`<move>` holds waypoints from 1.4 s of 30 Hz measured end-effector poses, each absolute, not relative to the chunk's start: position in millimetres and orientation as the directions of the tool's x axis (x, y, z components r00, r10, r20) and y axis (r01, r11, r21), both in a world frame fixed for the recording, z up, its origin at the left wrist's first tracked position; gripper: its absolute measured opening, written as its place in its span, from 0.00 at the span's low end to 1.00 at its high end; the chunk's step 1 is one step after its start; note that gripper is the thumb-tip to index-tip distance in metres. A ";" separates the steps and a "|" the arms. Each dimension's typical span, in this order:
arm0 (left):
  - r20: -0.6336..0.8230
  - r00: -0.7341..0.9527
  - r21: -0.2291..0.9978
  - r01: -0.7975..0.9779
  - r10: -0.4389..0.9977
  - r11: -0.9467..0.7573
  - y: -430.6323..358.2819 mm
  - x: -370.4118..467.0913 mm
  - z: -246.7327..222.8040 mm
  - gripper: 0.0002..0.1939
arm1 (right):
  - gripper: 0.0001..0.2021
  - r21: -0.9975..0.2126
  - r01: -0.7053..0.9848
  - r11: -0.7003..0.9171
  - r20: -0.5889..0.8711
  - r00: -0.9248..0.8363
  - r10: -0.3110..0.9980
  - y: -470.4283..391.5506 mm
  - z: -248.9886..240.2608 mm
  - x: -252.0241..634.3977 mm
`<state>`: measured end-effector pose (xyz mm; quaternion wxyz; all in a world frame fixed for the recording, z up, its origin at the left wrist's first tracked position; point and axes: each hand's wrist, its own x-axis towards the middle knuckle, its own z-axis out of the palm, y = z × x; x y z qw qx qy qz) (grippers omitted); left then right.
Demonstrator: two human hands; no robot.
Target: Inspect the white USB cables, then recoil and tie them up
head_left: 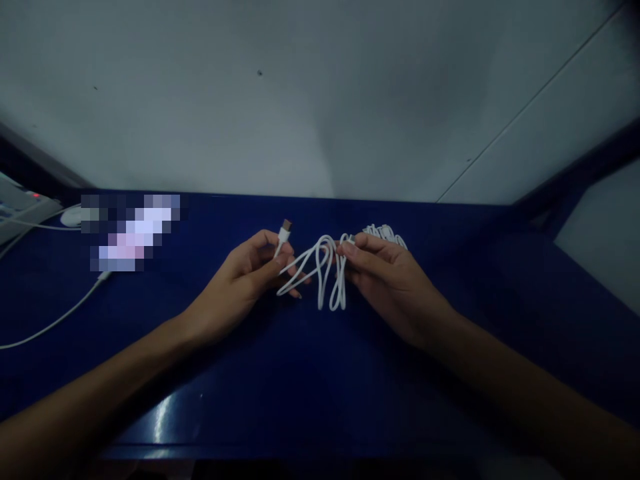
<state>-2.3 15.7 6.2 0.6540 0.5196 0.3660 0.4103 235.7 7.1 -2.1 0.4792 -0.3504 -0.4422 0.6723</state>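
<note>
A white USB cable [323, 267] hangs in loose loops between my two hands, above the blue table. My left hand [255, 267] pinches it just below its USB plug [285, 230], which points upward. Some of the left fingers are spread out below the loops. My right hand [380, 267] is closed on the cable's other side, thumb pressed against the fingers, with a small connector end [352, 239] showing at the fingertips. Behind the right hand lies a bundle of white cables [385, 233], partly hidden by it.
The blue table [310, 387] runs back to a pale wall [300, 120]. At the left, a blurred-out bright device [140, 233] has a white cord [65, 320] running from it. A white power strip [25, 207] with a red light stands at the far left.
</note>
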 end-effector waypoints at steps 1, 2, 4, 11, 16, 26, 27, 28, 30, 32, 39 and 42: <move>-0.043 0.378 0.979 -0.168 0.925 0.114 15.9 -2.7 4.8 0.08 | 0.07 -0.934 -0.329 -0.141 -0.046 -0.281 0.958 7.2 -2.0 235.8; -0.036 0.363 0.978 -0.179 0.931 0.108 16.0 -2.9 3.5 0.08 | 0.08 -0.936 -0.325 -0.133 -0.043 -0.269 0.962 7.2 -1.9 235.9; -0.034 0.351 0.976 -0.191 0.936 0.108 16.0 -2.8 2.1 0.08 | 0.07 -0.936 -0.326 -0.130 -0.040 -0.269 0.962 7.2 -1.7 236.1; -0.113 0.336 0.935 -0.282 0.935 0.214 13.1 2.6 10.3 0.02 | 0.09 -0.930 -0.335 -0.150 -0.051 -0.285 0.957 7.3 -3.4 235.9; -0.108 0.427 0.928 -0.280 0.898 0.244 10.5 1.8 11.6 0.11 | 0.08 -0.946 -0.309 -0.098 -0.040 -0.191 0.981 7.9 -5.4 235.2; -0.072 0.464 0.953 -0.230 0.883 0.198 7.0 6.6 10.7 0.11 | 0.09 -0.920 -0.345 -0.187 -0.116 -0.214 0.970 -1.6 -2.0 230.0; -0.069 0.464 0.960 -0.211 0.883 0.186 6.8 6.8 10.6 0.11 | 0.09 -0.923 -0.337 -0.185 -0.117 -0.213 0.970 -2.8 -1.5 229.3; -0.066 0.465 0.967 -0.188 0.883 0.172 6.7 6.8 10.2 0.11 | 0.09 -0.928 -0.322 -0.185 -0.120 -0.211 0.970 -3.9 -1.0 228.7; -0.061 0.466 0.981 -0.135 0.883 0.139 6.4 6.1 8.9 0.11 | 0.09 -0.935 -0.295 -0.198 -0.137 -0.215 0.967 -5.5 0.4 228.1; -0.052 0.470 0.991 -0.083 0.881 0.103 6.3 5.0 7.3 0.11 | 0.09 -0.930 -0.291 -0.225 -0.155 -0.244 0.957 -6.5 1.7 228.2; -0.062 0.482 0.994 -0.048 0.874 0.097 4.0 3.9 6.9 0.10 | 0.08 -0.929 -0.291 -0.230 -0.155 -0.259 0.953 -6.7 2.6 229.1; -0.077 0.471 0.994 -0.030 0.879 0.103 3.4 4.8 9.5 0.10 | 0.09 -0.945 -0.264 -0.191 -0.139 -0.203 0.969 -6.1 2.3 228.6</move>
